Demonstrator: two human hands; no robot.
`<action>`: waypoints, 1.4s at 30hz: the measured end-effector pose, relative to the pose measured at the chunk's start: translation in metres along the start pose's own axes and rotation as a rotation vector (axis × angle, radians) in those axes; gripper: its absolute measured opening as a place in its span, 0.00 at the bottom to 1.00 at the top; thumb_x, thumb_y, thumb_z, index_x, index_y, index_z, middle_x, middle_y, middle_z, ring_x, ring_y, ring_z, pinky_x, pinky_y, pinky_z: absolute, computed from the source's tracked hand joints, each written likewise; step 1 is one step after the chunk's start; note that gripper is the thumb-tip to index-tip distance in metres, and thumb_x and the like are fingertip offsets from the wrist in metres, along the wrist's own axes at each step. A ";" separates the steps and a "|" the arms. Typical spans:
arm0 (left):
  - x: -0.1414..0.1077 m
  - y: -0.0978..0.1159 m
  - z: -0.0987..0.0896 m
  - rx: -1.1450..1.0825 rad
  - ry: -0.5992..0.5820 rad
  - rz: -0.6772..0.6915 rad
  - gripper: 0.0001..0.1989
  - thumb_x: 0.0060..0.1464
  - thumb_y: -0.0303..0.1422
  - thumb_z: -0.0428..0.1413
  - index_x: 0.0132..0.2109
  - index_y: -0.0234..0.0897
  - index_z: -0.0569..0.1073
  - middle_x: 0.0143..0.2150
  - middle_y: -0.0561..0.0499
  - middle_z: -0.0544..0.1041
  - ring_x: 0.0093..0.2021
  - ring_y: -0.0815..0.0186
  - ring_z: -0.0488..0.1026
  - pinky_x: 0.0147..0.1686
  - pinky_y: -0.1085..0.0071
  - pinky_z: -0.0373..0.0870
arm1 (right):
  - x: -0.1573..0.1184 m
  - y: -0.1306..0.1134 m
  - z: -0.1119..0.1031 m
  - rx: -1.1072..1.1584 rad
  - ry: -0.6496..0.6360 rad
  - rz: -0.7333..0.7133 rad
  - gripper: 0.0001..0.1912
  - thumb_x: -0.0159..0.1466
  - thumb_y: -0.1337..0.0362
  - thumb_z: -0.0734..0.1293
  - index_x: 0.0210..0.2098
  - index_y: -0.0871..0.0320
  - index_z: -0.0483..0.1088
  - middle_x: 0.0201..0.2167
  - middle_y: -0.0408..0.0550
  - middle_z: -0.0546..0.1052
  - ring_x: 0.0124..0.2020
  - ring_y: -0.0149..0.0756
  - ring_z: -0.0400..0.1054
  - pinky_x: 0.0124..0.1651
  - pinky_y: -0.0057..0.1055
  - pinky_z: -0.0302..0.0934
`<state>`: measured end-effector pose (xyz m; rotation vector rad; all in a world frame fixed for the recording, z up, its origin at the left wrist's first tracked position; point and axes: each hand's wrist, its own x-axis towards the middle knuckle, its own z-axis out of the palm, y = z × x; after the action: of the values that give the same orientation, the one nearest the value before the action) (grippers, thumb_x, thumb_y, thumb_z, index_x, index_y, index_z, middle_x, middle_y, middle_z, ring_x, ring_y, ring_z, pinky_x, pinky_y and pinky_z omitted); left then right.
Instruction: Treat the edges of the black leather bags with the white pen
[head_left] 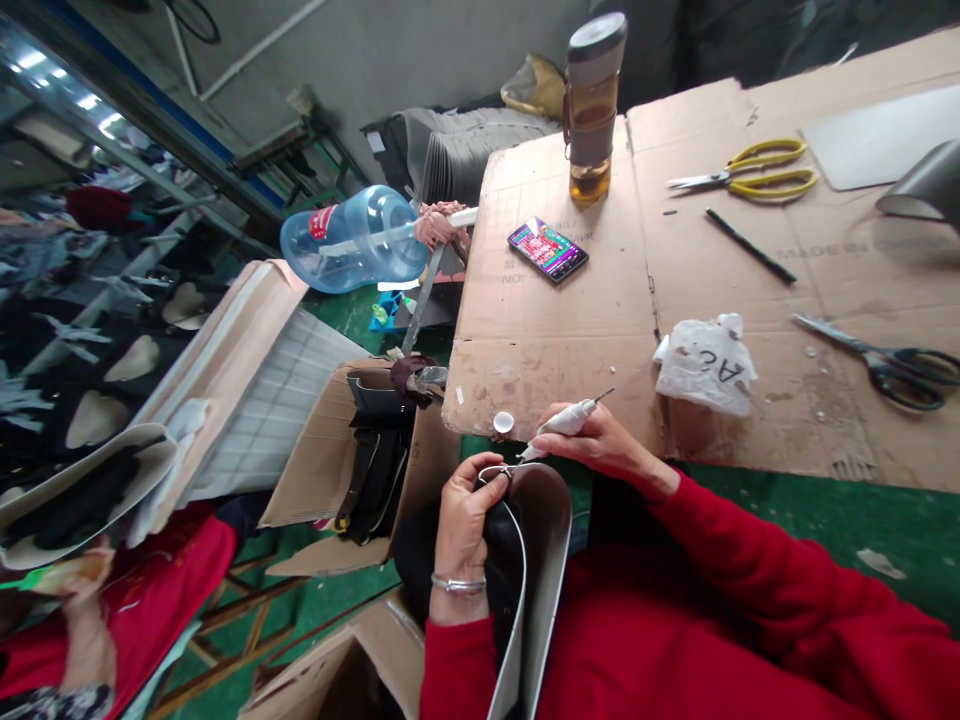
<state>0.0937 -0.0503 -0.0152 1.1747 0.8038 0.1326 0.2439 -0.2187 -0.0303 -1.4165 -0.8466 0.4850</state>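
My left hand [465, 515] grips the top edge of a black and grey boot piece [536, 560] held in my lap, a silver bangle on that wrist. My right hand [600, 440] holds a small white pen-like tool [566, 420] with a thin metal tip pointing away from me; its other end meets the boot's top edge by my left fingers. Both sleeves are red. A small white cap [503, 422] lies on the cardboard edge just above my hands.
A cardboard-covered table [750, 380] carries a phone [547, 249], a tea bottle [592, 105], yellow scissors [757, 172], black scissors [892, 365], a black pen [750, 246] and a crumpled white bag [706, 363]. An open box of black pieces [375, 470] stands left. Another person in red [97, 620] sits far left.
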 end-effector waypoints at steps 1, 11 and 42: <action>0.000 0.000 0.001 0.006 -0.001 0.001 0.20 0.37 0.32 0.74 0.40 0.35 0.80 0.32 0.51 0.82 0.31 0.67 0.77 0.35 0.74 0.71 | 0.000 0.001 0.000 -0.010 -0.006 -0.001 0.24 0.68 0.44 0.69 0.33 0.60 0.78 0.29 0.47 0.77 0.28 0.34 0.69 0.30 0.29 0.61; -0.003 -0.001 0.003 0.125 -0.049 0.065 0.14 0.43 0.30 0.71 0.38 0.35 0.79 0.34 0.50 0.82 0.34 0.67 0.76 0.38 0.74 0.72 | 0.002 0.000 -0.003 -0.039 -0.036 0.015 0.23 0.70 0.46 0.68 0.31 0.60 0.77 0.28 0.46 0.75 0.27 0.33 0.67 0.30 0.29 0.60; -0.027 0.001 -0.077 -0.005 0.269 0.293 0.25 0.46 0.34 0.71 0.52 0.36 0.79 0.39 0.48 0.83 0.37 0.65 0.78 0.42 0.70 0.73 | -0.009 0.011 0.006 -0.014 0.532 0.070 0.16 0.63 0.51 0.75 0.34 0.59 0.77 0.29 0.47 0.79 0.26 0.39 0.74 0.27 0.30 0.70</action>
<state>0.0267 -0.0036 -0.0127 1.2816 0.8607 0.5432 0.2355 -0.2196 -0.0434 -1.4950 -0.3719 0.1372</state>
